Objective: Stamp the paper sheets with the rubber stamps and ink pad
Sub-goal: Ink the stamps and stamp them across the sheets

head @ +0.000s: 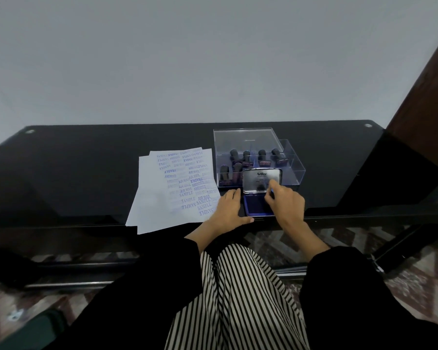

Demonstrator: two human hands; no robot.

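Black glass table (86, 173) is being used as the bench. Paper sheets (162, 198) are lying left of centre, the top one already crowded with blue marks on its right side, the left side blank. No stamp is being held: the stamps (247, 156) are sitting in the clear box (288, 170) behind. The ink pad (256, 209) is being steadied at the near edge by the left hand (229, 208), fingers flat. Its raised lid (258, 180) is being touched by the right hand (286, 205), forefinger out. Judged well along; whether the lid is being opened or closed cannot be told.

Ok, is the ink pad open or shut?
Open. The lid stands raised at the back, leaving the blue pad exposed; the right hand touches the lid.
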